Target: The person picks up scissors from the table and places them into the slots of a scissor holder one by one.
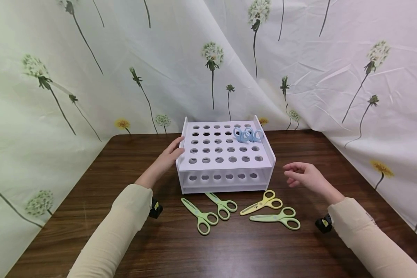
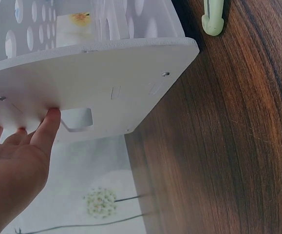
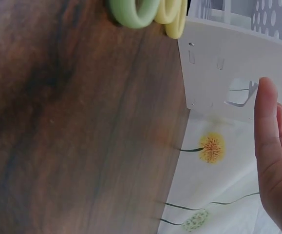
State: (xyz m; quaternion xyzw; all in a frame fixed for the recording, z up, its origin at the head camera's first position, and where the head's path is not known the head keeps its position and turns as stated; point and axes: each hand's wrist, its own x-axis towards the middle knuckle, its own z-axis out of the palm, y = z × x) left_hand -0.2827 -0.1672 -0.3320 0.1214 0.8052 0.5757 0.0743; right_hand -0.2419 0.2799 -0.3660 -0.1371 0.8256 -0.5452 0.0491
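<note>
Against the white rack (image 1: 224, 146) rests the left hand (image 1: 165, 158), the right hand (image 1: 309, 177) apart, each grip loose and empty.

This is a screened-off tabletop work spot, the kind of room hidden: dandelion-printed sheeting (image 1: 184, 58) hangs along the back and side edges of a dark wood-grain table (image 1: 226, 255).

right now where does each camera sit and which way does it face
Head: on the head, facing forward and down at the rack and yellow scissors; left hand, right hand and sleeves show.
Left wrist: on that wrist, facing the rack's left side; left hand shows, touching it.
Right wrist: on that wrist, facing the rack's right side; right hand shows.
Shared: both wrist views show rack and table.
</note>
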